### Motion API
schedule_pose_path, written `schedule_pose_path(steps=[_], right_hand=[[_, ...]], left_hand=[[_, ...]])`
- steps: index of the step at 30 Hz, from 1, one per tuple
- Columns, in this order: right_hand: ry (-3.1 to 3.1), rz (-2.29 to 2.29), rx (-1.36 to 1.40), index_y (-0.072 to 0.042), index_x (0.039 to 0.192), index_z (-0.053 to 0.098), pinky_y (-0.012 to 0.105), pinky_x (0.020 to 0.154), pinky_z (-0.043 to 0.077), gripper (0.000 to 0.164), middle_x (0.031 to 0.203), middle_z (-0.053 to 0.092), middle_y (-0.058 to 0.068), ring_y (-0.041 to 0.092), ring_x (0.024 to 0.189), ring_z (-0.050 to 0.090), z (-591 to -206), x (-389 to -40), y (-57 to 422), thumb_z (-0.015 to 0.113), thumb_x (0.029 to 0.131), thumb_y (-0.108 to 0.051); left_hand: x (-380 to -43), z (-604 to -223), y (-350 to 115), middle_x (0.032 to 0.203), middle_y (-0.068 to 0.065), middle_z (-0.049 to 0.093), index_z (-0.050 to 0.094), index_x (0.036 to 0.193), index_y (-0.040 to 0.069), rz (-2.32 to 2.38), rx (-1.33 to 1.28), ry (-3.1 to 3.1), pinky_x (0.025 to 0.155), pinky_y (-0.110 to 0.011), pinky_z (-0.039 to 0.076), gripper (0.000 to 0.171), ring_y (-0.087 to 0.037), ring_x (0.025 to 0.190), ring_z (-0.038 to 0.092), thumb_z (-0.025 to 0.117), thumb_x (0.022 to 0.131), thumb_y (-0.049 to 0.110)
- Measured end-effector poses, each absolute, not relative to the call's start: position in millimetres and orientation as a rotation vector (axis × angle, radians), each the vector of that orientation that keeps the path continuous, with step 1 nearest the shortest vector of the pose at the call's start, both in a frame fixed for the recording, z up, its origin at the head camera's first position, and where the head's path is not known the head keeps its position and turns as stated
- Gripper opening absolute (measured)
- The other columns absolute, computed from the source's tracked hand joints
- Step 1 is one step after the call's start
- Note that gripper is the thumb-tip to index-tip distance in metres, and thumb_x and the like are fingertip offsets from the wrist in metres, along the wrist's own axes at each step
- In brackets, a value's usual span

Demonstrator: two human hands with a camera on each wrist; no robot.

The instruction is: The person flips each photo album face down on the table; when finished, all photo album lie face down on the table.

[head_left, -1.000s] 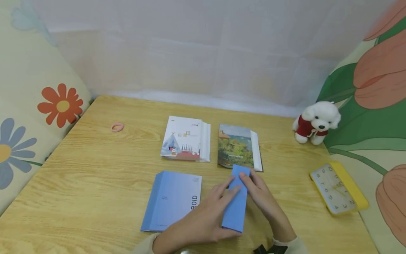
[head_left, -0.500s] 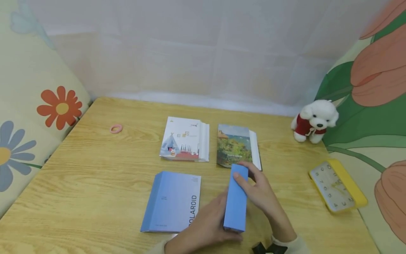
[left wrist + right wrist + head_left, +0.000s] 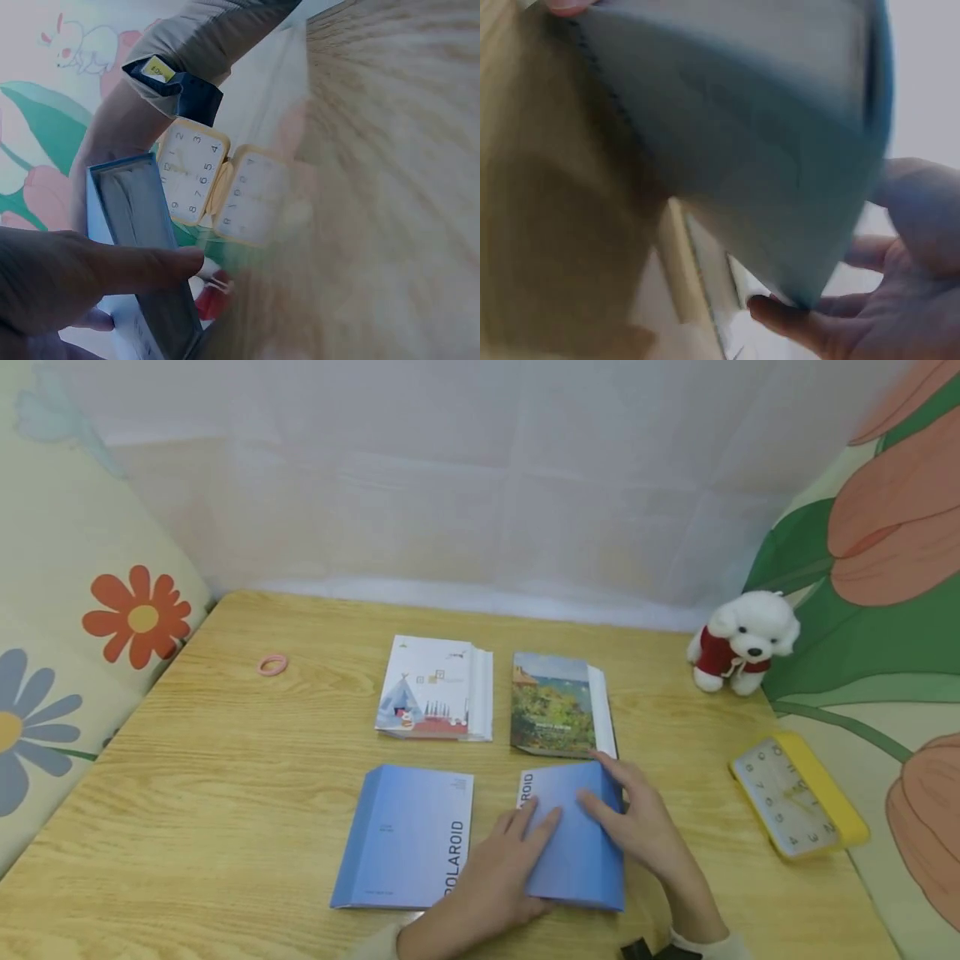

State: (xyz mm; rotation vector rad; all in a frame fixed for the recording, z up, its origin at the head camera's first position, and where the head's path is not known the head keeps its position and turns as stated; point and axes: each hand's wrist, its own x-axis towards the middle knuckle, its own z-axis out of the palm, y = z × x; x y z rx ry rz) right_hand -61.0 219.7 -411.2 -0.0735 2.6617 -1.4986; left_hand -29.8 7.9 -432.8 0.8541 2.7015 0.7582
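Note:
Both hands hold a blue photo album at the front right of the table, its cover facing up at a tilt and its spine to the right. My left hand grips it by the lower left side, fingers spread on the cover; the left wrist view shows the thumb across the album's bottom edge. My right hand holds the upper right corner, thumb on the cover and fingers round the far edge. A matching blue album lettered POLAROID lies to the left, partly behind the left forearm.
Behind stand a white album with a tent picture and a landscape album. A pink ring lies far left. A white toy dog and a yellow clock stand at the right.
The album in my hands has turned from spine up to cover up, leaning over to the left. My left fingers now spread on its cover. Other things stay put.

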Motion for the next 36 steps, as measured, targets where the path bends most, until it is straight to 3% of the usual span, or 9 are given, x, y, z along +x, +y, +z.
schedule_pose_path(steps=[4,10,19,24,28,32,36], right_hand=[[2.737,-1.253,-0.038,0.002,0.150,0.039,0.059,0.108,0.034,0.063,0.148,0.041,0.028,0.045,0.136,0.039,-416,-60,216,0.066,0.096,-0.016],[2.776,-1.172,-0.072,0.007,0.146,0.040,0.054,0.111,0.031,0.058,0.149,0.040,0.028,0.044,0.137,0.038,-423,-59,213,0.062,0.095,-0.011],[2.819,-1.113,-0.105,0.006,0.145,0.043,0.058,0.110,0.031,0.059,0.148,0.041,0.029,0.046,0.136,0.039,-422,-61,210,0.063,0.094,-0.013],[2.917,-1.046,-0.271,0.004,0.142,0.048,0.063,0.104,0.037,0.058,0.142,0.047,0.030,0.047,0.130,0.044,-407,-74,202,0.069,0.092,-0.016],[2.939,-1.008,-0.411,-0.003,0.146,0.048,0.065,0.103,0.037,0.061,0.146,0.044,0.026,0.045,0.133,0.041,-381,-95,174,0.070,0.093,-0.026],[2.908,-0.911,-0.531,-0.010,0.148,0.047,0.063,0.106,0.036,0.061,0.150,0.041,0.023,0.042,0.136,0.039,-371,-111,138,0.067,0.094,-0.033],[2.814,-0.814,-0.580,-0.012,0.148,0.047,0.057,0.105,0.039,0.061,0.147,0.045,0.021,0.039,0.132,0.045,-381,-118,109,0.064,0.095,-0.037]], left_hand=[[-28,-433,11,0.155,-0.020,0.036,0.047,0.149,0.014,0.614,0.879,2.732,0.091,-0.048,0.054,0.091,-0.038,0.136,0.038,0.089,0.070,0.034],[-24,-430,11,0.153,-0.020,0.038,0.053,0.144,0.012,0.475,0.948,2.772,0.096,-0.039,0.051,0.082,-0.035,0.134,0.040,0.087,0.072,0.034],[-27,-430,1,0.154,-0.018,0.037,0.051,0.145,0.015,0.549,0.980,2.737,0.101,-0.047,0.047,0.082,-0.035,0.133,0.041,0.086,0.074,0.037],[-37,-424,-25,0.159,-0.020,0.024,0.040,0.153,0.019,0.774,0.970,2.675,0.107,-0.056,0.038,0.096,-0.039,0.140,0.032,0.087,0.072,0.042],[-47,-413,-64,0.160,-0.023,0.020,0.036,0.155,0.017,0.905,0.943,2.782,0.107,-0.061,0.034,0.106,-0.044,0.140,0.031,0.089,0.067,0.044],[-51,-406,-105,0.158,-0.025,0.025,0.038,0.152,0.010,0.985,0.860,2.881,0.105,-0.064,0.035,0.113,-0.047,0.139,0.032,0.093,0.060,0.045],[-44,-410,-136,0.155,-0.031,0.025,0.030,0.152,-0.003,1.038,0.701,2.862,0.107,-0.066,0.030,0.132,-0.051,0.139,0.026,0.096,0.051,0.048]])
